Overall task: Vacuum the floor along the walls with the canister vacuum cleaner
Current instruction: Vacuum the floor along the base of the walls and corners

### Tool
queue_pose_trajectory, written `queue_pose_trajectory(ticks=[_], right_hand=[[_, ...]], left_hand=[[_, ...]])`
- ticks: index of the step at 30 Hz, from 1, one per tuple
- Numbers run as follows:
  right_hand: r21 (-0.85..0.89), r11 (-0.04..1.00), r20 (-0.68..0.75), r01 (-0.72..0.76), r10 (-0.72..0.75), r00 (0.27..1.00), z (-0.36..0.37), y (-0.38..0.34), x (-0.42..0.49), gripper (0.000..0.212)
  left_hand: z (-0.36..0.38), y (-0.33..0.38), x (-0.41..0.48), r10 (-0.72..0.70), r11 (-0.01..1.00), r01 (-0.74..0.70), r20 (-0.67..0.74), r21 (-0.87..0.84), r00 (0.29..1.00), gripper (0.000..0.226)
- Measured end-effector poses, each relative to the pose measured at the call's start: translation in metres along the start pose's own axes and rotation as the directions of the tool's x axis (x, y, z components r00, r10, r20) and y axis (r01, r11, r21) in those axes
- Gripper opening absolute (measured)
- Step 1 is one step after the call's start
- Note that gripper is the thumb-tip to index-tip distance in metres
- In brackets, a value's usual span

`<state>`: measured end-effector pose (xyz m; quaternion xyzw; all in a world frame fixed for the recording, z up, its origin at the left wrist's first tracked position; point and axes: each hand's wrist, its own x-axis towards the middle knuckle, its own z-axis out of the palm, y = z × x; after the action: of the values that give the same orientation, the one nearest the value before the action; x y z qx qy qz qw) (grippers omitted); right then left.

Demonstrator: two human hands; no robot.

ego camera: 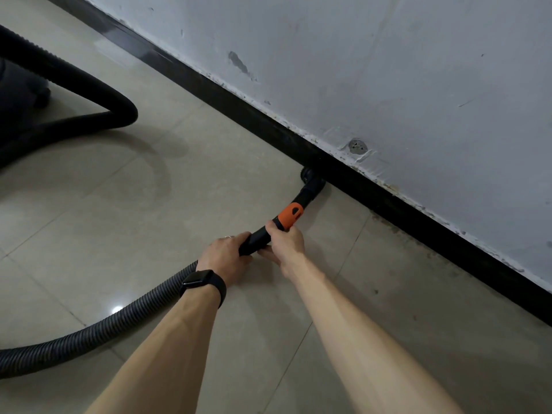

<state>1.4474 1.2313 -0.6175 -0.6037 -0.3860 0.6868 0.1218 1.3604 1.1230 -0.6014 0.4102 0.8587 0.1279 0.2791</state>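
A black vacuum wand [257, 239] with an orange collar [290, 216] slopes down to a black nozzle [312, 182] that touches the floor right against the black baseboard [388, 204]. My left hand [227, 256] grips the wand's rear end where the ribbed hose [98, 331] joins it. My right hand [285, 243] grips the wand just behind the orange collar. The hose runs off to the lower left. The dark canister [18, 94] sits at the left edge, mostly out of view.
A second loop of thick black hose [98, 91] curves across the beige tiled floor [149, 189] by the canister. The scuffed white wall [388, 85] runs diagonally from upper left to lower right. Open tile lies below my arms.
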Motion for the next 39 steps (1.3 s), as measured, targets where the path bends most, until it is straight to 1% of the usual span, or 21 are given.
queue_pose_trajectory(ticks=[6,8,11,13,17,19,25,29,32,35,37,39], right_hand=[[-0.034,0.999,-0.001,-0.007,0.007,1.000,0.017,-0.007,0.005,0.032],[-0.059,0.998,0.014,-0.005,0.006,1.000,0.019,-0.009,0.006,0.031],[-0.095,0.995,0.072,-0.002,0.009,0.997,0.019,-0.015,0.009,0.017],[-0.127,0.992,0.098,0.007,0.006,0.995,0.019,-0.019,0.011,0.015],[-0.174,0.985,0.118,0.007,0.013,0.993,0.016,-0.026,0.014,0.021],[-0.186,0.983,0.121,0.004,0.019,0.993,0.009,-0.026,0.013,0.023],[-0.205,0.979,0.054,-0.022,0.034,0.998,-0.028,-0.006,0.003,0.043],[-0.136,0.990,0.028,-0.027,0.031,0.999,-0.062,0.018,-0.010,0.039],[-0.039,0.999,0.000,-0.019,0.019,1.000,-0.085,0.032,-0.022,0.042],[0.051,0.999,-0.041,-0.006,0.008,0.999,-0.104,0.040,-0.039,0.045],[0.087,0.996,-0.033,-0.011,0.014,0.999,-0.119,0.043,-0.049,0.048],[0.106,0.994,-0.023,-0.036,0.039,0.999,-0.128,0.046,-0.057,0.051]], left_hand=[[-0.009,-0.010,0.009,-0.020,1.000,0.020,-0.007,0.008,1.000,0.042],[-0.010,-0.011,0.010,-0.025,0.999,0.026,-0.011,0.023,1.000,0.040],[-0.011,-0.013,0.010,-0.046,0.998,0.047,-0.032,0.035,0.998,0.034],[-0.010,-0.013,0.011,-0.062,0.997,0.064,-0.041,0.041,0.997,0.032],[-0.007,-0.008,0.011,-0.087,0.996,0.087,-0.024,0.009,0.996,0.031],[-0.005,-0.003,0.009,-0.073,0.997,0.073,0.000,0.012,0.997,0.030],[0.011,0.022,-0.003,-0.025,0.999,0.021,0.092,0.046,0.995,0.028],[0.022,0.043,-0.019,0.022,0.992,-0.041,0.162,0.118,0.987,0.028],[0.030,0.057,-0.032,0.055,0.984,-0.088,0.205,0.155,0.977,0.028],[0.036,0.069,-0.042,0.074,0.965,-0.132,0.248,0.228,0.966,0.031],[0.040,0.077,-0.048,0.083,0.944,-0.165,0.277,0.287,0.957,0.033],[0.043,0.085,-0.056,0.083,0.935,-0.179,0.300,0.307,0.950,0.034]])
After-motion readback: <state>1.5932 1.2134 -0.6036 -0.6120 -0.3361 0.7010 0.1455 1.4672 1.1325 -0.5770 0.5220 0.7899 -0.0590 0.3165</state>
